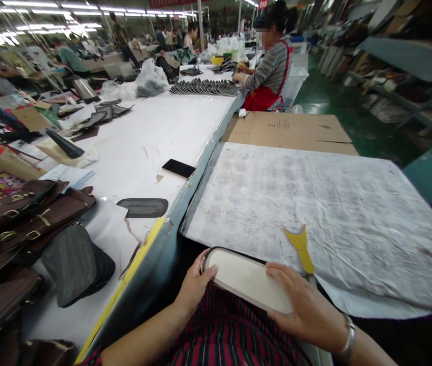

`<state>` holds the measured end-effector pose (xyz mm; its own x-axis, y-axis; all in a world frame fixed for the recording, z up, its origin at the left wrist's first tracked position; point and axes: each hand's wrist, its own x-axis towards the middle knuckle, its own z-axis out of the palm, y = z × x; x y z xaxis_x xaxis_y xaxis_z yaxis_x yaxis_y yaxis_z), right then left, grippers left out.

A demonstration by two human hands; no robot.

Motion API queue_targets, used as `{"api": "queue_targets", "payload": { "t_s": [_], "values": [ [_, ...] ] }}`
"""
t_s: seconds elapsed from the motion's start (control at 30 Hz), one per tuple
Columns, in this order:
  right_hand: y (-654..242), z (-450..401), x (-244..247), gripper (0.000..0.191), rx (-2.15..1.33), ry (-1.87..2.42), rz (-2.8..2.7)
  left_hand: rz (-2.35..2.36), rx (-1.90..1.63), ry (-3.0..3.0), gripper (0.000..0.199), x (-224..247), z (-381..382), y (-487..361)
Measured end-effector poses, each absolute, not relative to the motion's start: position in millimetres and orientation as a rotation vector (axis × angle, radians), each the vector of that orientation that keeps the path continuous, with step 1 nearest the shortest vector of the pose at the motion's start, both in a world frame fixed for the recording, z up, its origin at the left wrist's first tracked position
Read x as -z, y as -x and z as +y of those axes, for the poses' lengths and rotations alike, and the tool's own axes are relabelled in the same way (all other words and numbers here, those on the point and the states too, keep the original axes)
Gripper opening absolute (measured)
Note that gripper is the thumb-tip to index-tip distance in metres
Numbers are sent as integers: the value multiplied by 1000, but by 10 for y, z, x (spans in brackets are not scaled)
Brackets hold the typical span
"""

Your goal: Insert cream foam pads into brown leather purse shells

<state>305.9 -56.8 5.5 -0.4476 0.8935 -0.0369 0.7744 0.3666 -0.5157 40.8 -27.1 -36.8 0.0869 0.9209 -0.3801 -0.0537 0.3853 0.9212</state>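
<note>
Between my two hands, over my lap, is a long oval panel (248,279) with a pale cream face and a dark edge. My left hand (196,282) grips its left end, thumb on top and fingers curled under the rim. Around the right end my right hand (299,300) is wrapped, with fingers over the far edge and thumb at the near edge. Just beyond my right hand, a yellow forked piece (301,246) lies on the white-covered surface (338,203). A similar dark grey oval piece (143,207) rests on the white table (139,142) to the left.
A phone (178,169) lies near the table edge. At left are dark brown leather bags (28,218) and a stack of dark grey oval pieces (76,264). Flat cardboard (288,129) lies beyond the covered surface. A co-worker (269,66) in a red apron sits farther along.
</note>
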Motion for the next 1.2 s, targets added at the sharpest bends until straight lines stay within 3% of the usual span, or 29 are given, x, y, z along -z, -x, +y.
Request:
{"api": "queue_targets", "payload": {
  "t_s": [0.93,1.07,1.2],
  "values": [
    [-3019,-505,-42,60,-704,1473,-2432,1211,-902,-843,56,367,-275,-417],
    [-2991,-500,-31,59,-657,1453,-2427,1297,-834,-1002,55,392,-270,-391],
    [-2957,-499,-25,60,-606,1449,-2446,1493,-817,-1608,58,386,-289,-321]
  ]
}}
